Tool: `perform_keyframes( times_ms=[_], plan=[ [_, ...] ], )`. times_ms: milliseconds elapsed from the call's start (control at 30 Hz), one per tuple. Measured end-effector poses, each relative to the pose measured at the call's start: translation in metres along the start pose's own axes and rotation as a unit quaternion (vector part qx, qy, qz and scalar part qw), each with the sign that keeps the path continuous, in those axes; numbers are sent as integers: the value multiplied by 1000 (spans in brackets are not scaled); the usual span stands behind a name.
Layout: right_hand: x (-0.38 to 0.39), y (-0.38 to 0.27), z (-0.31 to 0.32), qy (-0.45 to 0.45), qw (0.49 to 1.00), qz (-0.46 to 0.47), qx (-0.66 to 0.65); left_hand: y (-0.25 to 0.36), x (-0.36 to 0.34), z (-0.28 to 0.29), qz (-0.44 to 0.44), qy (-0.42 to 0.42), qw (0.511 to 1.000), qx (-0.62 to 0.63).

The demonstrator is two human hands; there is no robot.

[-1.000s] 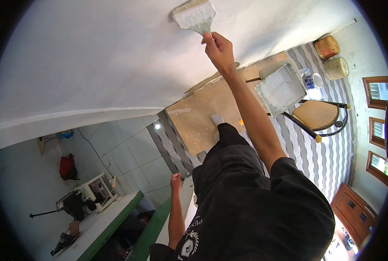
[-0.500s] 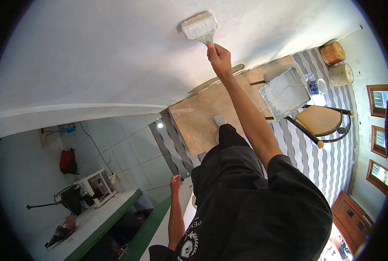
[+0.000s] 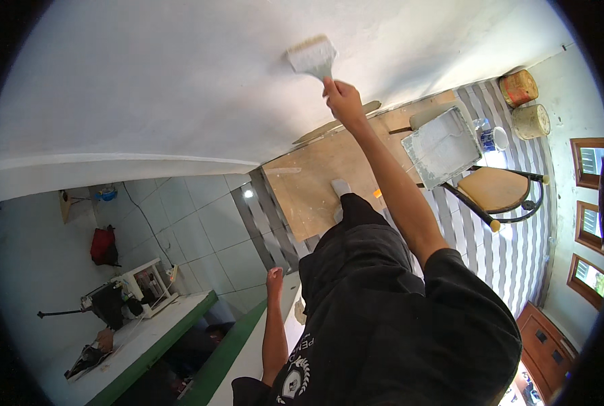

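Note:
My right hand [image 3: 345, 105] grips the handle of a wide paintbrush [image 3: 313, 55], its fingers wrapped round it. The brush head is coated in white, and its pale bristles point up against or very close to the white wall [image 3: 180, 81]; actual contact is hard to judge. Low on the left, my left hand [image 3: 275, 278] hangs beside a white and green-edged panel [image 3: 265, 331]. Its fingers are curled in, with nothing visible in them. A paint tray [image 3: 444, 145] smeared with white lies to the right of my right forearm.
Under my feet is a wooden board [image 3: 309, 183]. Right of it stand a chair with a tan seat [image 3: 495, 187], a white-and-blue tub [image 3: 495, 139] and two stained buckets [image 3: 531, 122]. A cluttered green-edged counter [image 3: 160, 348] is at lower left, with a red bag [image 3: 103, 246] beyond.
My right hand has drawn the paintbrush slightly down the wall toward me. An orange spot now shows beside my right forearm. The left hand has hardly moved.

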State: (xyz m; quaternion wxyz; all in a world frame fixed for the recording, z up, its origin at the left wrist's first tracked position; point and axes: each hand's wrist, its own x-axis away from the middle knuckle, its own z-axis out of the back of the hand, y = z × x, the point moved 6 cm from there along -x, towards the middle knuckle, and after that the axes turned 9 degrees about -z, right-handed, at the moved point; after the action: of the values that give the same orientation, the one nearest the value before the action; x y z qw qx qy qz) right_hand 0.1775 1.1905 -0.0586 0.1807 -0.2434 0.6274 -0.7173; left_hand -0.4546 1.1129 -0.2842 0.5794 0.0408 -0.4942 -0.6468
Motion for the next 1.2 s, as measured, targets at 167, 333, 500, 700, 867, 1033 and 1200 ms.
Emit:
perform_keyframes(
  times_ms=[167, 333, 500, 700, 867, 1033, 1200],
  plan=[
    [27, -8, -5, -159, 958, -237, -35, -31, -3, -8, -2, -19, 1000, -23],
    [2, -114, -18, -265, 916, -275, -122, 9, -3, -17, 10, -46, 999, -1],
    [0, -214, -22, -308, 897, -291, -124, -16, -15, -16, -36, -21, 998, -41],
    [16, -292, -8, -308, 938, -146, -68, -36, -19, -31, -40, -21, 999, -26],
    [73, -334, -5, -369, 890, -237, -126, -44, -7, -33, -3, -14, 999, -47],
    [86, -326, -7, -81, 987, 136, -35, -62, 17, -27, -8, -14, 999, -52],
    [8, -187, -37, 2, 980, 199, -15, -40, 32, -20, -2, -24, 998, -61]
  ],
)
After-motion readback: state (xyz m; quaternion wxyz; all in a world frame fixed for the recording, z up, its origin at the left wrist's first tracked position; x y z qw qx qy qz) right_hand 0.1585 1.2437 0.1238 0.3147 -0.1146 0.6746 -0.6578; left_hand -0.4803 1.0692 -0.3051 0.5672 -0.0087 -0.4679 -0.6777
